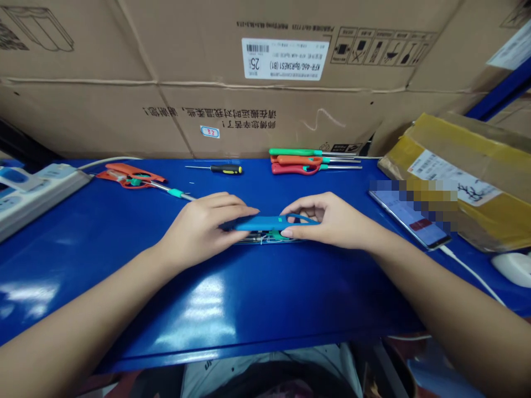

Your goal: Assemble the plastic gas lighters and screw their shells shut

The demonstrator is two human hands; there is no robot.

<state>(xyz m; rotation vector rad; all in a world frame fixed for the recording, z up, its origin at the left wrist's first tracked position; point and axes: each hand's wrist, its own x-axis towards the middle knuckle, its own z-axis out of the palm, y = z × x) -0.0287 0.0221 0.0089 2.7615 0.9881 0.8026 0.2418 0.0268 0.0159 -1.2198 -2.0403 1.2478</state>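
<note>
Between my hands is a blue lighter casing half [261,223], long-necked lighter style, with a loop at its right end. Under it lies the other half, with green and metal inner parts [274,236] showing along the front gap. My left hand [211,221] is closed round the left end of the casing, thumb in front and fingers behind. At the loop end, my right hand [327,220] pinches the casing between thumb and fingers. Behind my left hand, an opened orange lighter [135,176] rests with its metal neck pointing right.
A yellow-black screwdriver [226,169] and several lighters [296,160] lie along the back, before a large cardboard box [207,55]. A power strip [33,193] sits left. On the right are a cabled phone [409,218], a taped parcel [456,177] and a white mouse-like object [513,268].
</note>
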